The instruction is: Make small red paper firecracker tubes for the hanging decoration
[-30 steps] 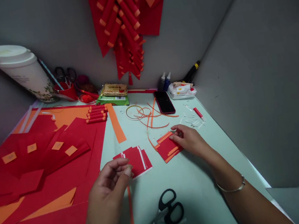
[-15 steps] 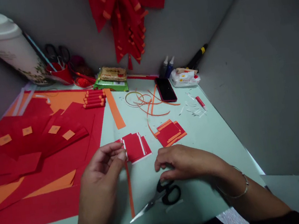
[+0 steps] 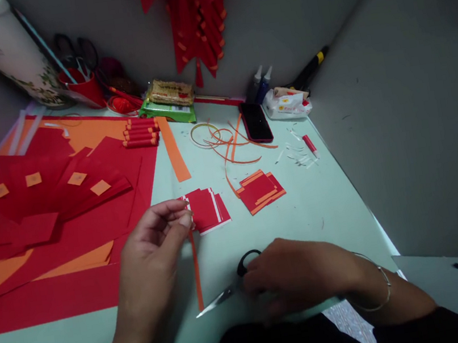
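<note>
My left hand [image 3: 153, 254] pinches a narrow orange paper strip [image 3: 196, 274] between thumb and fingertips, and the strip hangs down toward me. Just behind those fingertips lies a stack of red paper pieces with white strips [image 3: 205, 208], partly covered by the hand. My right hand [image 3: 301, 269] is over the handles of a pair of black-handled scissors [image 3: 221, 299]. Its fingers are blurred, so whether they grip the handles is unclear. The scissors' blades point left, their tip close to the strip's lower end. Farther back is a second stack of red pieces with orange edging [image 3: 261, 191].
Large red paper sheets [image 3: 140, 265] cover the left side. Curled orange strips [image 3: 225, 143], a phone [image 3: 256, 122], a wide orange strip [image 3: 174, 151] and small red rolls [image 3: 139, 133] lie farther back. A tall cup [image 3: 8, 49] and red scissors holder [image 3: 88, 92] stand back left.
My right hand has moved down toward me, onto the scissors' handles. The left hand still holds the strip. The whole view has tilted slightly downward.
</note>
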The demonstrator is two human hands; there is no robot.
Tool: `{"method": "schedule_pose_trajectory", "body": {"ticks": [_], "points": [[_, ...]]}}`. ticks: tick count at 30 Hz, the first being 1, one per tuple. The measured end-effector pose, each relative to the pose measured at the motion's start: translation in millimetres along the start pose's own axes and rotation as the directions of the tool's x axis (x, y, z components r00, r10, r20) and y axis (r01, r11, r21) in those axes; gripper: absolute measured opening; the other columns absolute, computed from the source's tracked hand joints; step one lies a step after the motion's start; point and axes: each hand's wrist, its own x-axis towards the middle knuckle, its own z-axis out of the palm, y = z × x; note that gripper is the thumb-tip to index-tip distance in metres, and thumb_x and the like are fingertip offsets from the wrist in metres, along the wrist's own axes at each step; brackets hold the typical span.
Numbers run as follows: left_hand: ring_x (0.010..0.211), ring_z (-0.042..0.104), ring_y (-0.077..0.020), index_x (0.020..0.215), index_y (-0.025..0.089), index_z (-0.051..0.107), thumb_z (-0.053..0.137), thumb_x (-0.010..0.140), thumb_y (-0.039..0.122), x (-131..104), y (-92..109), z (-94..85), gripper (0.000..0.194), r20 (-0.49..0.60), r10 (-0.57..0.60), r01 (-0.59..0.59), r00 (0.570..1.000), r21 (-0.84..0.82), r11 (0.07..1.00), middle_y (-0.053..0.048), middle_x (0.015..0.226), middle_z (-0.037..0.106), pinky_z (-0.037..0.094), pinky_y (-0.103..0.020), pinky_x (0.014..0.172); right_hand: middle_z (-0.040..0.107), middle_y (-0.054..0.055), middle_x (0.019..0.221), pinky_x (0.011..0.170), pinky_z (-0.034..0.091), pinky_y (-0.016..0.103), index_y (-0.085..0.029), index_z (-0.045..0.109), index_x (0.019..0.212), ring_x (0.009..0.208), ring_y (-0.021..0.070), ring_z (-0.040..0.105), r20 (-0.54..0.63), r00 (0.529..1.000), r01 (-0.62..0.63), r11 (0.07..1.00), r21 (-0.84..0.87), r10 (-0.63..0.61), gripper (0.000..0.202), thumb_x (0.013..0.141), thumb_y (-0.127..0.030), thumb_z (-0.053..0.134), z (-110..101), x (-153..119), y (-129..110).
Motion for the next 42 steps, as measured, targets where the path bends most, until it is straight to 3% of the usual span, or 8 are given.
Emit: {"method": "schedule_pose_trajectory", "body": {"ticks": [7,16,23,29,34,36,40,42], "points": [[0.084,0.065,-0.0183,0.097,0.022,0.071,0.081,0.07,0.032,-2.7,7.7,2.7,0.03,-0.037,-0.031,0.031,0.999,0.01,0.999,0.0,0.089,0.07,0.05,-0.03,0.079,0.07,0.002,0.079,0.046,0.023,0.028,-0.018,0.065,0.081,0.057,0.0135,0.053,0.059,0.994,0.102,0.981,-0.166,-0.093,0.017,0.091,-0.019,0.051,9.0,14.4,-12.1],[0.083,0.064,-0.0198,0.097,0.021,0.07,0.08,0.069,0.034,-4.5,8.8,6.8,0.032,-0.05,0.003,-0.002,0.999,0.016,1.0,-0.002,0.089,0.069,0.052,-0.033,0.077,0.065,-0.005,0.073,0.054,0.032,0.022,-0.022,0.064,0.083,0.059,0.0095,0.049,-0.033,0.993,-0.105,0.984,0.141,0.11,0.004,0.08,-0.023,0.062,-7.9,5.5,7.8],[0.083,0.066,-0.0203,0.094,0.022,0.071,0.082,0.067,0.035,-3.9,13.2,6.5,0.032,-0.044,-0.046,0.046,0.998,0.005,0.999,-0.002,0.088,0.07,0.053,-0.032,0.074,0.071,-0.002,0.09,0.057,0.032,0.025,-0.027,0.063,0.115,0.069,0.0142,0.057,0.029,1.0,0.001,0.998,0.06,-0.002,0.03,0.085,-0.032,0.065,0.3,11.2,3.7],[0.082,0.065,-0.0193,0.096,0.022,0.071,0.081,0.068,0.035,-4.9,11.4,7.0,0.032,-0.07,-0.02,0.021,0.997,0.006,1.0,-0.001,0.088,0.069,0.052,-0.032,0.075,0.069,0.0,0.086,0.055,0.032,0.026,-0.021,0.067,0.086,0.068,0.0133,0.058,0.065,0.994,0.085,0.996,-0.006,-0.085,0.013,0.091,-0.021,0.055,1.8,17.1,2.3],[0.084,0.064,-0.0162,0.099,0.024,0.071,0.08,0.073,0.034,-3.1,6.4,0.8,0.029,-0.031,-0.033,0.034,0.999,0.009,0.999,0.001,0.09,0.068,0.049,-0.027,0.079,0.067,-0.001,0.087,0.069,0.046,0.022,-0.021,0.069,0.089,0.076,0.011,0.062,-0.253,0.967,0.07,0.918,0.39,0.034,0.01,0.091,-0.022,0.06,-23.2,-2.5,38.0],[0.086,0.063,-0.015,0.099,0.027,0.07,0.079,0.075,0.035,-2.4,5.3,-1.9,0.027,-0.01,-0.037,0.037,0.999,0.01,0.999,0.003,0.092,0.068,0.047,-0.026,0.08,0.067,0.001,0.084,0.07,0.049,0.027,-0.021,0.068,0.086,0.075,0.0136,0.061,-0.523,0.792,-0.037,0.881,0.472,0.314,0.011,0.09,-0.028,0.06,-35.7,-19.4,64.6],[0.089,0.062,-0.0153,0.099,0.028,0.069,0.077,0.077,0.039,-2.8,6.3,-3.8,0.026,0.012,-0.042,0.042,0.999,0.03,0.999,0.003,0.093,0.068,0.046,-0.025,0.081,0.064,0.002,0.08,0.065,0.05,0.03,-0.02,0.065,0.09,0.067,0.0147,0.058,-0.793,0.049,-0.144,0.79,0.596,0.607,0.016,0.086,-0.035,0.062,-46.2,-46.9,110.1],[0.089,0.062,-0.0154,0.099,0.028,0.069,0.077,0.078,0.04,-3.8,7.6,-3.8,0.025,0.008,-0.045,0.045,0.999,0.029,0.999,0.003,0.093,0.068,0.046,-0.025,0.082,0.065,0.004,0.089,0.067,0.052,0.032,-0.019,0.065,0.106,0.07,0.0158,0.06,-0.81,0.003,-0.166,0.799,0.578,0.587,0.029,0.084,-0.038,0.065,-44.5,-49.3,116.9]]}}
